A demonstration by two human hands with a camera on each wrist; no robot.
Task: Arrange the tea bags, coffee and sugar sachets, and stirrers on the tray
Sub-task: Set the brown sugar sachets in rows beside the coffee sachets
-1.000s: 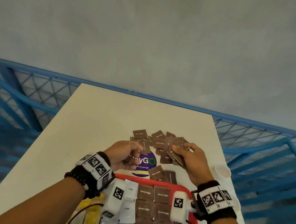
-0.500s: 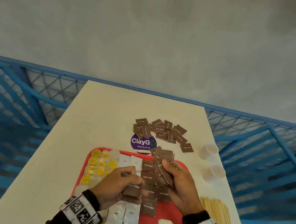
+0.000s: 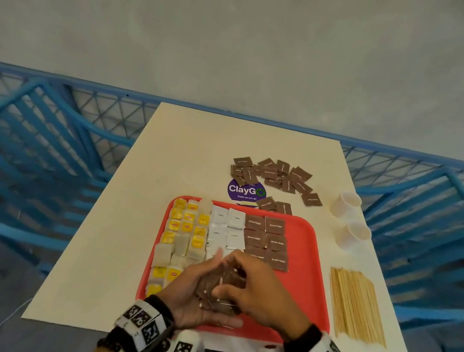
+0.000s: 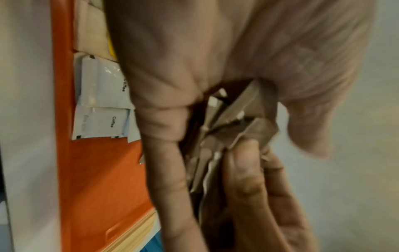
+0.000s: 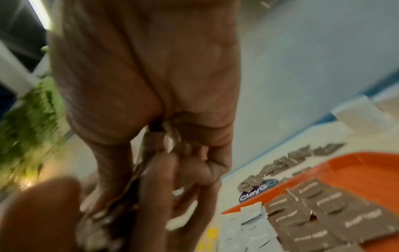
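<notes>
So both hands are bunched together low in the middle of the head view, over the near part of the red tray (image 3: 309, 274). They share a messy bundle of brown sachets (image 3: 211, 287): the left hand (image 3: 195, 292) cups it from below with the fingers curled up around it, and the right hand (image 3: 257, 291) pinches into the same bundle from above, so both are clamped on it. The left wrist view shows the crumpled brown edges squeezed between fingers (image 4: 244, 172).

On the tray, tea bags (image 3: 185, 228) with yellow tags fill the left columns, white coffee sachets (image 3: 225, 228) sit in the middle, and brown sugar sachets (image 3: 268, 239) lie in two tidy columns right of those. The tray's right part is bare red.

Above the tray in frame, a loose pile of brown sachets (image 3: 275, 175) lies on the table (image 3: 184, 146), around a purple ClayGo sticker (image 3: 245, 191). Two white cups (image 3: 350, 218) stand at the right, and the stirrers (image 3: 355, 303) lie in a bundle just right of the tray.
</notes>
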